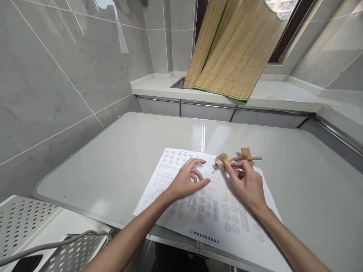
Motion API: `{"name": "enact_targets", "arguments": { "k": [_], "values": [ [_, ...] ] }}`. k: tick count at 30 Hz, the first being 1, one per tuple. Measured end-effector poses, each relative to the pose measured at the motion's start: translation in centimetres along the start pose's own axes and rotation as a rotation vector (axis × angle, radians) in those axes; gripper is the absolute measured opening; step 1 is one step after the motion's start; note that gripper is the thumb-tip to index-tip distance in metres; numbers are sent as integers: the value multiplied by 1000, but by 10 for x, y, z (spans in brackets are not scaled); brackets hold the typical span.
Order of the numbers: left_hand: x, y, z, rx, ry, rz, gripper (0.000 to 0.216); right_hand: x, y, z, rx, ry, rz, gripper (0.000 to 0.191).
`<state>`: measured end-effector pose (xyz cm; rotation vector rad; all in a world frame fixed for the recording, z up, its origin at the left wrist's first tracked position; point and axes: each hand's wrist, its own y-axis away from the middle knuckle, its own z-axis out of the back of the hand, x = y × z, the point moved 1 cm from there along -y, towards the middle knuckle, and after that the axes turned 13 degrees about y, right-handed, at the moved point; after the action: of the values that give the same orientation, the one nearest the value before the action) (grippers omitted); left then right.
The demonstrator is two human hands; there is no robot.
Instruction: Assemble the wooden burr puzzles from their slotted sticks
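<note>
A small wooden interlocking block puzzle (223,158) is at the far edge of a printed sheet (181,211). My right hand (246,183) pinches its near right side between thumb and fingers. To the left, my left hand (191,177) is held over the sheet with thumb and fingers curved apart, holding nothing and not touching the puzzle. Just beyond my right fingers are a flat wooden piece (245,152) and a thin wooden rod (256,158). Fingers partly hide how these pieces meet the puzzle. Small diagrams and upside-down text cover the sheet.
The pale folding table (99,162) has a metal seam down its middle. Behind it, a bamboo mat (235,49) hangs over a white counter (159,86). At lower left stand a white perforated basket (25,223), a grey cable (56,243) and a dark phone-like object (28,263).
</note>
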<state>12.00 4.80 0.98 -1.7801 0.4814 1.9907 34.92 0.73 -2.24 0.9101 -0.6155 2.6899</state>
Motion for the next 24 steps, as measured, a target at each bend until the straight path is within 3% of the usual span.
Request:
{"name": "enact_targets", "arguments": {
  "k": [4, 10, 24],
  "values": [
    [1, 0, 0, 16, -24, -47, 40, -9, -2, -3, -82, 187, 66, 44],
    [5, 0, 1, 13, -35, -101, 32, -20, -6, -5, -184, 377, 44, 49],
    [7, -1, 2, 10, -52, -64, 24, -22, -10, -4, -177, 317, -58, 42]
  ]
}}
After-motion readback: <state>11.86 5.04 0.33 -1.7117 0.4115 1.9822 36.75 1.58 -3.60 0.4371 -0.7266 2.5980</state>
